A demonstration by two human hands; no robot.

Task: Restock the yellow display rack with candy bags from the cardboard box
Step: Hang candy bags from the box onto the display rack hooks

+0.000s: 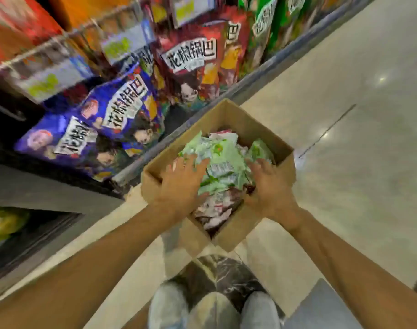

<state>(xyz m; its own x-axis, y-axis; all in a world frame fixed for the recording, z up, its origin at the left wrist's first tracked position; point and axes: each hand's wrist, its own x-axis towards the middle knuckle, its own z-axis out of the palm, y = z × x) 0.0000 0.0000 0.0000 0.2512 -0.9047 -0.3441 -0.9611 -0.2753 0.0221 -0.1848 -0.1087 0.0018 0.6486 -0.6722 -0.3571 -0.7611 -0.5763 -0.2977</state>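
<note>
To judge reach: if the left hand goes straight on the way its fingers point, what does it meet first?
The green candy bags in the cardboard box: the left hand rests on them, so it would likely push into the pile before reaching the far box wall. Depth is unclear.

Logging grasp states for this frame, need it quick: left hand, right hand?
Left hand: open, fingers spread on the green candy bags in the cardboard box.
Right hand: cannot tell; fingertips hidden among the bags, blurred.

Open floor [345, 119] right of cardboard box [240, 230]; stocked shelf [262, 75] close left.
</note>
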